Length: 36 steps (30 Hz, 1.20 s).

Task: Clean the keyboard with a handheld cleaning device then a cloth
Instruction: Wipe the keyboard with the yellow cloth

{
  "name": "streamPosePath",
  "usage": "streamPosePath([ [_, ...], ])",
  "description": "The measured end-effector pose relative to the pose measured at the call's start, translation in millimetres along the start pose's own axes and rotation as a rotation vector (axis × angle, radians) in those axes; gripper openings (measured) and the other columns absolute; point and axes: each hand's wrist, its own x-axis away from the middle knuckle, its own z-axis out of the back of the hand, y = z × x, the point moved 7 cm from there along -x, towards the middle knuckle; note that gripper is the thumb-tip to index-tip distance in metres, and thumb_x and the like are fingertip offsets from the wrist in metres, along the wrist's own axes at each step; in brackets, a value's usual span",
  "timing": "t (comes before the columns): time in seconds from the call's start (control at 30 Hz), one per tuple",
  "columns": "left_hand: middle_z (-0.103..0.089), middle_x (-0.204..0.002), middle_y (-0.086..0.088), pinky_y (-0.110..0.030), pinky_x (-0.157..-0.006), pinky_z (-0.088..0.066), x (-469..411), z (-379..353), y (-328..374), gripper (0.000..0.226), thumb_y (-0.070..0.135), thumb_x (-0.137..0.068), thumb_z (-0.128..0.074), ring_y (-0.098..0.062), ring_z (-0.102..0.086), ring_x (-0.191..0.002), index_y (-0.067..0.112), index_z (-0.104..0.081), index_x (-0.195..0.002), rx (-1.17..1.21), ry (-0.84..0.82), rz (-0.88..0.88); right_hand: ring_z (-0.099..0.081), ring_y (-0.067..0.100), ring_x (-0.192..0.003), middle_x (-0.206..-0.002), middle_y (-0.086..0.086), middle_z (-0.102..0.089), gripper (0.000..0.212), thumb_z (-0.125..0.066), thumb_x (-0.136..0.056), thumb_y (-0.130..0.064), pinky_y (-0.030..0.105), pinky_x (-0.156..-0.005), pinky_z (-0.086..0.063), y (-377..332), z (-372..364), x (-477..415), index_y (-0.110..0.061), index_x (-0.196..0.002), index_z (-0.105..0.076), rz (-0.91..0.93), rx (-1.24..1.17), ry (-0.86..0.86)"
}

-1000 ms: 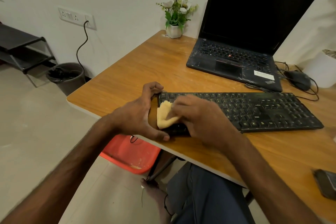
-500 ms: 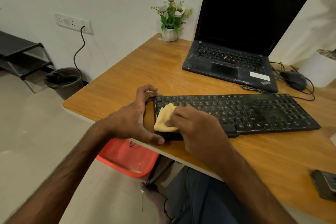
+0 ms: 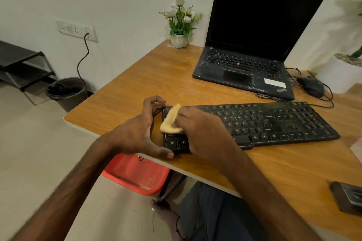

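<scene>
Honestly, the main thing I'd worry about is the keyboard (image 3: 274, 121) skidding. It lies angled across the desk (image 3: 137, 88) in front of the laptop (image 3: 244, 64), and its near left corner sits right by the desk's front edge. The left hand (image 3: 137, 135) clamps that left end, thumb along the near side and fingers curled round the far corner, so it's braced. The right hand (image 3: 203, 133) has its fingers bent over a bunched yellow cloth (image 3: 170, 121) and presses it onto the keys at the left end, just above Shift and Ctrl. If the left grip slackens while the right one scrubs toward the body, I reckon the board slides over the edge. Other risk: the cloth is folded thick, and a fold catching under a keycap could pop it off, or the wipe just shoves grit down between the keys. The mouse (image 3: 311, 86) sits near the far right end, so a hard shove that way could knock it. Dark gadget (image 3: 346, 195) at the desk's near right, can't tell what it is
</scene>
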Motion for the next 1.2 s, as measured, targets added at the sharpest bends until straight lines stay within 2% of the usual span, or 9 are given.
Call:
streamPosePath([
  [0.17, -0.037, -0.146, 0.023, -0.030, -0.106, -0.049, 0, -2, -4, 0.128, 0.059, -0.049, -0.094, -0.001, -0.048, -0.131, 0.043, -0.006, -0.141, 0.003, -0.009, 0.010, -0.059, 0.012, -0.095, -0.108, -0.004, -0.064, 0.031, -0.077, -0.079, -0.011, 0.024, -0.074, -0.049, 5, 3, 22, -0.021, -0.108, -0.069, -0.009, -0.094, -0.040],
  [0.23, -0.033, -0.147, 0.027, -0.022, -0.109, -0.044, -1, -3, -3, 0.128, 0.061, -0.048, -0.093, 0.003, -0.042, -0.134, 0.052, -0.003, -0.138, -0.012, -0.008, 0.008, -0.056, 0.013, -0.099, -0.111, -0.004, -0.061, 0.028, -0.071, -0.086, -0.012, 0.031, -0.076, -0.054, 17, 8, 9, -0.020, -0.112, -0.066, -0.080, -0.090, 0.010],
  [0.33, -0.031, -0.148, 0.026, -0.024, -0.111, -0.042, 0, -2, 0, 0.131, 0.060, -0.047, -0.095, 0.003, -0.038, -0.136, 0.063, 0.002, -0.135, -0.027, 0.018, 0.015, -0.054, 0.013, -0.097, -0.110, -0.002, -0.058, 0.030, -0.069, -0.088, -0.013, 0.035, -0.076, -0.055, 30, 10, -21, -0.018, -0.117, -0.065, -0.183, -0.034, 0.151],
  [0.47, -0.037, -0.138, 0.025, -0.019, -0.101, -0.049, 1, -1, 1, 0.127, 0.051, -0.050, -0.097, 0.008, -0.047, -0.124, 0.065, 0.001, -0.131, -0.016, 0.026, 0.015, -0.049, 0.013, -0.099, -0.112, -0.005, -0.053, 0.033, -0.066, -0.090, -0.017, 0.029, -0.073, -0.043, 14, -13, -50, -0.022, -0.122, -0.059, -0.043, 0.004, 0.029],
  [0.53, -0.035, -0.141, 0.026, -0.019, -0.104, -0.047, 1, 1, 1, 0.131, 0.050, -0.049, -0.097, 0.006, -0.045, -0.129, 0.062, 0.001, -0.135, -0.012, 0.040, 0.009, -0.046, 0.011, -0.096, -0.110, -0.007, -0.053, 0.031, -0.065, -0.090, -0.018, 0.028, -0.069, -0.038, 23, -11, -58, -0.024, -0.120, -0.060, -0.066, 0.027, 0.042],
  [0.63, -0.033, -0.145, 0.029, -0.028, -0.113, -0.042, 1, 1, 1, 0.139, 0.055, -0.045, -0.098, 0.003, -0.039, -0.136, 0.054, 0.001, -0.142, -0.016, 0.054, -0.003, -0.050, 0.013, -0.100, -0.109, -0.005, -0.054, 0.029, -0.065, -0.091, -0.017, 0.030, -0.070, -0.045, 43, -9, -67, -0.022, -0.120, -0.062, -0.162, 0.110, 0.046],
  [0.73, -0.034, -0.150, 0.021, -0.035, -0.114, -0.042, 2, 1, 0, 0.141, 0.057, -0.043, -0.098, -0.003, -0.039, -0.139, 0.052, 0.002, -0.143, -0.003, 0.060, -0.001, -0.052, 0.013, -0.099, -0.109, -0.005, -0.057, 0.025, -0.065, -0.091, -0.016, 0.027, -0.070, -0.040, 44, 0, -63, -0.021, -0.116, -0.065, -0.170, 0.026, 0.103],
  [0.9, -0.037, -0.150, 0.021, -0.032, -0.114, -0.042, 1, 1, -2, 0.142, 0.052, -0.046, -0.098, 0.000, -0.042, -0.137, 0.050, 0.003, -0.145, 0.022, 0.064, -0.003, -0.049, 0.009, -0.099, -0.106, -0.011, -0.052, 0.023, -0.065, -0.091, -0.021, 0.028, -0.070, -0.040, 26, -8, -51, -0.027, -0.113, -0.062, -0.031, 0.030, -0.045],
  [1.2, -0.033, -0.150, 0.025, -0.031, -0.116, -0.039, 1, 1, 2, 0.139, 0.050, -0.049, -0.098, 0.000, -0.038, -0.139, 0.050, 0.003, -0.144, -0.011, 0.056, -0.001, -0.052, 0.013, -0.097, -0.109, -0.003, -0.055, 0.031, -0.066, -0.090, -0.015, 0.026, -0.067, -0.042, 50, 1, -64, -0.020, -0.120, -0.063, -0.214, 0.140, 0.113],
])
